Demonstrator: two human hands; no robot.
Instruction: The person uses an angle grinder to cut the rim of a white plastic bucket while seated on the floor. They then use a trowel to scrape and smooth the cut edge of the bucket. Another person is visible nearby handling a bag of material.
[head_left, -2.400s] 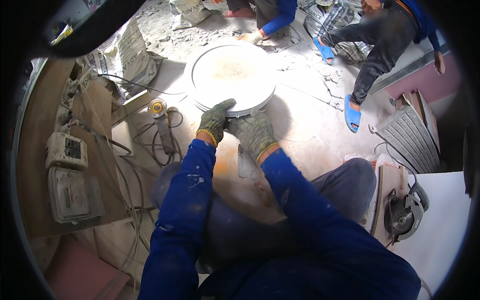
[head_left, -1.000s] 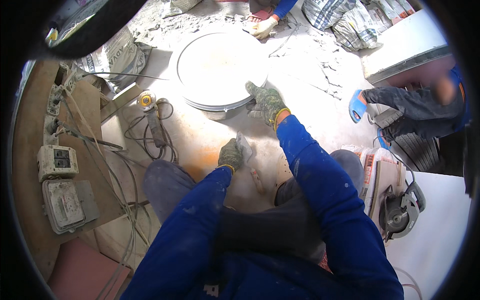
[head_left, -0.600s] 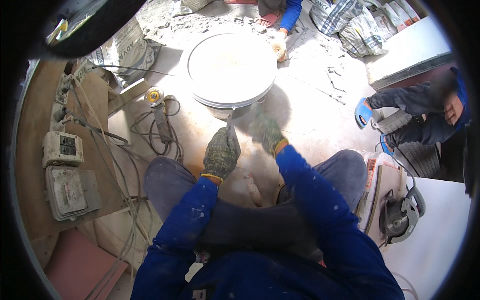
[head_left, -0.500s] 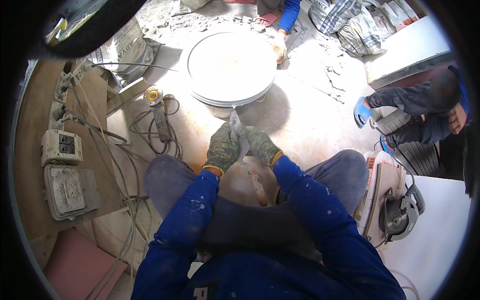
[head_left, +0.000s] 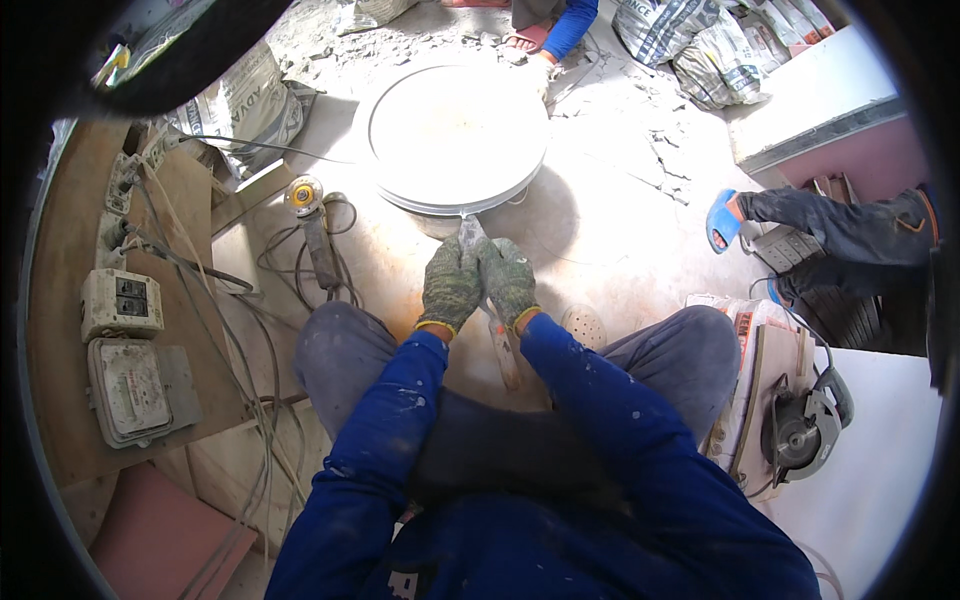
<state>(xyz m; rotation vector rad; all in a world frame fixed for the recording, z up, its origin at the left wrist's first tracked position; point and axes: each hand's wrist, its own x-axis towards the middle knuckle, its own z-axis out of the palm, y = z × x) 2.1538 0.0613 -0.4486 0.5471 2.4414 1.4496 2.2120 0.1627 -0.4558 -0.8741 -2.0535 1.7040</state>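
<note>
Both my gloved hands are closed, side by side, around a small pale plastic bag [head_left: 470, 232] with a pointed tip. My left hand [head_left: 452, 285] grips it from the left and my right hand [head_left: 508, 283] from the right, so most of the bag is hidden. Its tip points away from me and reaches the near rim of a large round white bucket [head_left: 440, 208]; whether they touch I cannot tell. Below my hands, a tool with a worn wooden handle [head_left: 503, 358] lies on the floor between my legs, its far end covered by the right glove.
An angle grinder [head_left: 318, 245] with a coiled cord lies at left, near a board with sockets [head_left: 122, 305] and hanging cables. A circular saw [head_left: 803, 430] rests at right. Two other people are nearby, one with a hand [head_left: 543, 68] behind the bucket. Filled sacks [head_left: 715, 65] and rubble lie beyond.
My hands have drawn closer together around the bag, the right one shifting inward over it. The co-worker's hand behind the bucket has moved up and left. The person at right has changed posture.
</note>
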